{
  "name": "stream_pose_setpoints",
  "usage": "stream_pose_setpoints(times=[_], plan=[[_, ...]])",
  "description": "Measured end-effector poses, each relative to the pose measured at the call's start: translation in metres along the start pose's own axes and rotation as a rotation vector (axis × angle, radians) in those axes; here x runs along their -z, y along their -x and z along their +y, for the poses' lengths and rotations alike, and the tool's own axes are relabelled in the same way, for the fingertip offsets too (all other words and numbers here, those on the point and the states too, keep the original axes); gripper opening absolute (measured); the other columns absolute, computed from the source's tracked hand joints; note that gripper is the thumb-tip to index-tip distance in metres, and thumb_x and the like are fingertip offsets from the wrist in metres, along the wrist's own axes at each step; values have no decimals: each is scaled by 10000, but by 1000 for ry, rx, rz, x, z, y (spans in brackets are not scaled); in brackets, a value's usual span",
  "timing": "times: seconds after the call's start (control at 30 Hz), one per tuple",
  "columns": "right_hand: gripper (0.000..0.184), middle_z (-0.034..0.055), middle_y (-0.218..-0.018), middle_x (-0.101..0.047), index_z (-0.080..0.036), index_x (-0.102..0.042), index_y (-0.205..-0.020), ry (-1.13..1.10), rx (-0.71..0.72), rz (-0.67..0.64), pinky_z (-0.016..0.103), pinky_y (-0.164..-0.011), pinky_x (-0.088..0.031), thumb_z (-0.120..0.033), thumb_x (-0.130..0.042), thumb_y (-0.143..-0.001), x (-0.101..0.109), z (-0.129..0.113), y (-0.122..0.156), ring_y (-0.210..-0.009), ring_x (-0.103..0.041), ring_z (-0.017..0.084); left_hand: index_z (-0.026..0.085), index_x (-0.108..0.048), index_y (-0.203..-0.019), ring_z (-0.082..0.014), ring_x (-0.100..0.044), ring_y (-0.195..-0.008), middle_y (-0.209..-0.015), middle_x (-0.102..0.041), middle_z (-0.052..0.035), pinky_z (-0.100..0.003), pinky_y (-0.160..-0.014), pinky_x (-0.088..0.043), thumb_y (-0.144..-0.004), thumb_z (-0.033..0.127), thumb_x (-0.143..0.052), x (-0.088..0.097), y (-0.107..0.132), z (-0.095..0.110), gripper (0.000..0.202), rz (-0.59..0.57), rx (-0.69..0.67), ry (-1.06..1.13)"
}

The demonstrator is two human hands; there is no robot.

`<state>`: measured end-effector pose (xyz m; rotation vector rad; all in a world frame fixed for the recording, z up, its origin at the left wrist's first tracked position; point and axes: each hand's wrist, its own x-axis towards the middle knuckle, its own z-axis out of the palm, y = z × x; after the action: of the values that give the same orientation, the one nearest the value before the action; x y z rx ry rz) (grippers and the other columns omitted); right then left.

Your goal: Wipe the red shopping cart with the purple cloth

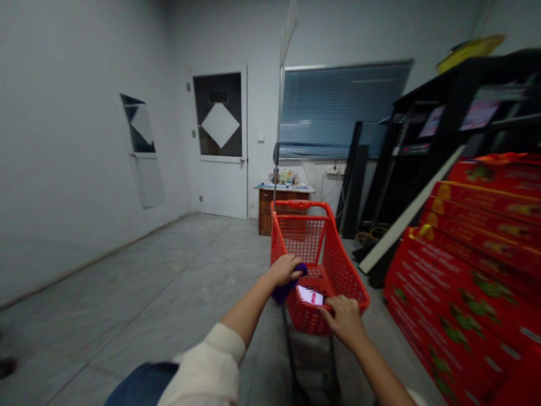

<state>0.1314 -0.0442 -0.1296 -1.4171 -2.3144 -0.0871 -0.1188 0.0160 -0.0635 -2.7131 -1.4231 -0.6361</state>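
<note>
A red plastic shopping cart [338, 270] stands on the floor just in front of me. My left hand [284, 269] is closed around a purple object [289, 285] at the cart's near left rim. My right hand [344, 318] grips the cart's near edge on the right. Between my hands lies a phone [310, 295] with a lit screen, resting at the cart's near end.
Stacked red cartons [473, 254] fill the right side. Black shelving [443, 146] and a leaning white board [412, 211] stand behind them. A small wooden desk [281, 208] sits under a blinded window, beside a white door [222, 141]. Grey concrete floor [147, 282] spreads to the left.
</note>
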Motion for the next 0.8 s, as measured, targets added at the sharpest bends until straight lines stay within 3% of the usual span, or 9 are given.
stream_pose_setpoints(times=[0.17, 0.27, 0.37, 0.47, 0.57, 0.63, 0.8], plan=[[300, 83, -961, -730, -212, -721, -926, 92, -65, -26, 372, -835, -325, -422, -507, -934, 11, -10, -2, -951, -613, 240, 212, -585, -1179, -205, -550, -1039, -1097, -606, -68, -319, -943, -428, -908, 390, -569, -21, 18, 26, 325, 49, -52, 5], [354, 98, -965, -729, -198, -726, -957, 136, -110, -37, 380, -839, -338, -454, -481, -949, 15, -25, -4, -960, -618, 254, 226, -579, -1183, -216, -541, -1052, -1110, -599, -70, -331, -951, -419, -898, 409, -581, -21, 34, 41, 339, 26, -101, -23], [385, 100, -966, -728, -199, -718, -989, 124, -86, -83, 364, -827, -356, -473, -447, -962, 18, -34, -8, -944, -622, 246, 239, -585, -1182, -221, -551, -1055, -1111, -606, -68, -326, -940, -424, -893, 396, -588, -6, 42, 36, 328, -50, -131, -41], [335, 101, -1003, -716, -202, -707, -985, 116, -5, -93, 344, -858, -369, -422, -455, -959, 23, -27, -11, -974, -607, 238, 241, -593, -1176, -215, -566, -1054, -1117, -615, -62, -307, -923, -434, -892, 363, -590, 13, 43, 14, 309, -107, -115, -45], [299, 100, -1044, -705, -201, -700, -978, 102, 60, -83, 338, -933, -362, -336, -434, -963, 23, -14, -14, -1044, -581, 238, 218, -606, -1149, -215, -573, -1046, -1101, -617, -69, -307, -923, -439, -890, 342, -592, 20, 46, -3, 287, -78, 1, -67], [270, 103, -1058, -704, -191, -690, -1003, 95, 64, -94, 344, -965, -354, -286, -443, -948, 18, -13, -18, -1055, -577, 240, 218, -609, -1139, -217, -577, -1033, -1082, -614, -68, -316, -923, -444, -889, 335, -591, 17, 50, -2, 277, -44, 93, -89], [282, 112, -1083, -713, -176, -668, -1066, 90, 55, -95, 396, -1057, -295, -296, -446, -940, 6, -29, -30, -1057, -589, 241, 229, -594, -1116, -230, -573, -1000, -1058, -600, -67, -348, -899, -452, -876, 328, -606, -16, 59, 35, 260, 57, 371, -182]])
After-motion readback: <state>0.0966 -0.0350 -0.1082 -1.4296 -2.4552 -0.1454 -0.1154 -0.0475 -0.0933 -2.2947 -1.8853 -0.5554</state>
